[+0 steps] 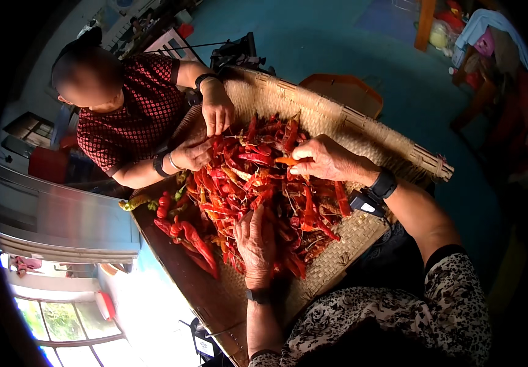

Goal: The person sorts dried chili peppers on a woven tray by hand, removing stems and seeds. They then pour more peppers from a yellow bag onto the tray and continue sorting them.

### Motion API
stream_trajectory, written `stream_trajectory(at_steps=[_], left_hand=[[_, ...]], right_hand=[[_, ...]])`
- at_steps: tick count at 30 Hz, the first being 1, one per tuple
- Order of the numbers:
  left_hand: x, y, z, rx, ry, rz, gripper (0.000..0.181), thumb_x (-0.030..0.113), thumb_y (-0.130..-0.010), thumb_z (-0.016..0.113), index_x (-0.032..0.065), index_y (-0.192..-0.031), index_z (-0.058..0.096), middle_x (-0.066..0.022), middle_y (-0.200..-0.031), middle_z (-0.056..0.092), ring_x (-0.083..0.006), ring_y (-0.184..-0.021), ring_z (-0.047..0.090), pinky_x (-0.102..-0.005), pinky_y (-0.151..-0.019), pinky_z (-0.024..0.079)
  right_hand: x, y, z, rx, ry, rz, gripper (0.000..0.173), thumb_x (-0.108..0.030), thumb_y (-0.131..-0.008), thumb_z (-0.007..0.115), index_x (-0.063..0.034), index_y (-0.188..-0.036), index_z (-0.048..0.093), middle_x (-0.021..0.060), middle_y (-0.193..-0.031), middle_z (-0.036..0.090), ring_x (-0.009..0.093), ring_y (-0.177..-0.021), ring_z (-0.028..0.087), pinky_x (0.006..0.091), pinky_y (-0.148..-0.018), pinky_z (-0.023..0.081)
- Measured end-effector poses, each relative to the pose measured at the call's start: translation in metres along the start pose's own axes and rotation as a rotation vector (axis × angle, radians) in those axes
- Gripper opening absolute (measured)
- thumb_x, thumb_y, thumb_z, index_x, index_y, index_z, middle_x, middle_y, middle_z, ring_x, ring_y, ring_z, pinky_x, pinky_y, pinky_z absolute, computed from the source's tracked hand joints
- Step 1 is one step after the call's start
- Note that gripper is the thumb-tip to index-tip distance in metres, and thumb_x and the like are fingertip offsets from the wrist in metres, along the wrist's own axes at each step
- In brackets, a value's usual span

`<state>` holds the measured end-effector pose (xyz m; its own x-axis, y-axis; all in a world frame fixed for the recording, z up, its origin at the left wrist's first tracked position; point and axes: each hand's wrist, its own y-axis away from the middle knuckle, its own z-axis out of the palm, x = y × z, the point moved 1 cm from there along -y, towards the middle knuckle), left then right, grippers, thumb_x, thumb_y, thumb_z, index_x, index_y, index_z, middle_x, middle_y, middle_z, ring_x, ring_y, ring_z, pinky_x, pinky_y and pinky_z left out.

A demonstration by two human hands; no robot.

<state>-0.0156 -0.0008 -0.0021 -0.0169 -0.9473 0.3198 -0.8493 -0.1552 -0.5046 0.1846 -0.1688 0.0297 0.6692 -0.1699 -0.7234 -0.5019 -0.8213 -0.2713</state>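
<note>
A large heap of dried red chili peppers (241, 183) lies in a woven bamboo tray (365, 234) before me. My right hand (321, 158), at the heap's upper right, pinches an orange chili pepper (287, 161) between thumb and fingers. My left hand (255, 241) rests palm down on the near side of the heap, its fingertips among the peppers; whether it grips one is hidden. Smoother, plumper red peppers (197, 243) lie at the heap's left edge, with a few greenish ones (135, 202) above them.
Across the tray a co-worker (131, 105) in a patterned red shirt has both hands (204, 137) at the heap's far side, close to mine. The tray's thick rolled rim (351, 114) runs along the upper right. An orange-rimmed round tray (344, 89) is beyond it, near the blue floor.
</note>
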Motion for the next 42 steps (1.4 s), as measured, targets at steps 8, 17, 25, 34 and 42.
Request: stream_trajectory(at_steps=[8,17,25,34,42], left_hand=[[-0.009,0.009,-0.01,-0.052,0.107,-0.048,0.042,0.005,-0.078,0.061,0.0082,-0.119,0.055,-0.0107,-0.103,0.058,-0.0291,-0.091,0.055,-0.0452,-0.084,0.042],[0.002,0.004,-0.01,0.017,0.029,0.025,0.041,0.002,-0.078,0.059,0.0077,-0.118,0.053,-0.0127,-0.106,0.058,-0.0325,-0.094,0.055,-0.0432,-0.083,0.043],[0.0,0.0,-0.009,0.0,0.016,-0.019,0.038,0.004,-0.081,0.06,0.0089,-0.118,0.055,-0.0114,-0.106,0.058,-0.0303,-0.097,0.055,-0.0422,-0.086,0.042],[-0.001,0.005,-0.005,0.025,0.023,-0.016,0.042,0.006,-0.08,0.061,0.0111,-0.121,0.055,-0.0096,-0.106,0.059,-0.028,-0.097,0.055,-0.0422,-0.087,0.041],[0.0,0.004,-0.009,0.001,0.028,-0.006,0.041,0.002,-0.079,0.059,0.0071,-0.119,0.053,-0.0136,-0.106,0.058,-0.0317,-0.096,0.055,-0.0425,-0.084,0.043]], right_hand=[[-0.013,0.002,-0.027,0.138,-0.994,0.223,0.021,-0.022,-0.091,0.059,-0.0018,-0.095,0.062,0.0009,-0.077,0.06,0.005,-0.057,0.05,0.0187,-0.047,0.04],[0.002,0.006,-0.032,0.307,-0.964,0.262,0.028,-0.025,-0.088,0.062,-0.0019,-0.105,0.061,0.004,-0.079,0.061,0.009,-0.063,0.053,0.0215,-0.057,0.046],[-0.031,0.008,0.019,-0.386,0.009,-0.117,0.024,-0.018,-0.08,0.068,-0.0018,-0.096,0.06,0.0085,-0.078,0.063,0.019,-0.067,0.061,0.0322,-0.062,0.051],[-0.028,0.017,0.021,-0.213,0.121,-0.133,0.012,-0.01,-0.081,0.063,-0.0015,-0.084,0.055,0.0112,-0.07,0.058,0.026,-0.065,0.059,0.0403,-0.06,0.046],[-0.03,0.011,0.013,-0.184,-0.029,-0.105,0.01,-0.006,-0.081,0.06,-0.0003,-0.08,0.053,0.0125,-0.066,0.054,0.025,-0.058,0.055,0.0379,-0.055,0.043]])
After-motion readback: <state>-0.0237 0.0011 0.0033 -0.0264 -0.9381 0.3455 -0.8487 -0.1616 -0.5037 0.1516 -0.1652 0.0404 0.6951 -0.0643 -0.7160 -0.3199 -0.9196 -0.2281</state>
